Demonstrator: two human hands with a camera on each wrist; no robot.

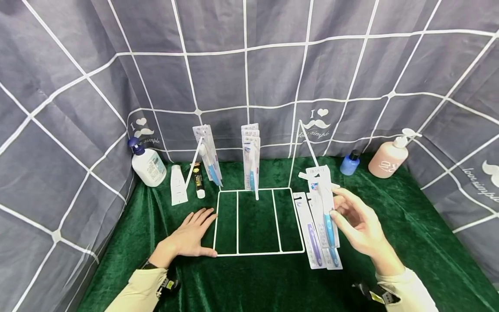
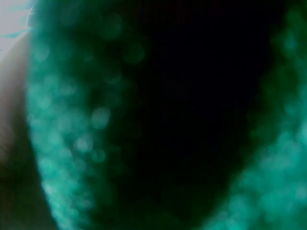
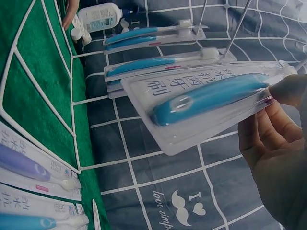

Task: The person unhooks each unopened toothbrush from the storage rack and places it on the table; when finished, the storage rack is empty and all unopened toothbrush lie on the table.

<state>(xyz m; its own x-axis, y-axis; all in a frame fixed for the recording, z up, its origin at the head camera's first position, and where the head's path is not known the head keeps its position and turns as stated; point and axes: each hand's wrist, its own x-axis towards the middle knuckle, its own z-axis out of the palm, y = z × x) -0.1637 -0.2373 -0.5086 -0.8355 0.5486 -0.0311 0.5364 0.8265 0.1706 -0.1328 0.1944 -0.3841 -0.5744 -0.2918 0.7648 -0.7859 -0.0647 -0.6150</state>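
My right hand (image 1: 360,221) pinches a packaged blue toothbrush (image 1: 328,227) by its right edge, thumb in front and fingers behind. In the right wrist view the pack (image 3: 206,100) is tilted, held near its head end. Its top overlaps the tip of the right prong (image 1: 309,143) of a white wire rack (image 1: 259,253). Below it lie a packaged purple toothbrush (image 1: 313,245) and another blue one (image 1: 334,260), partly covered. My left hand (image 1: 191,234) rests on the cloth with fingers spread, fingertips and thumb at the rack's left side. The left wrist view shows only blurred green cloth.
Toothbrush packs hang on the rack's left prong (image 1: 210,160) and middle prong (image 1: 251,160). A white pump bottle (image 1: 150,167), a white tube (image 1: 178,186) and a black tube (image 1: 198,180) stand left. A blue bottle (image 1: 349,164) and pink pump bottle (image 1: 387,158) stand right, before the grey curtain (image 1: 273,82).
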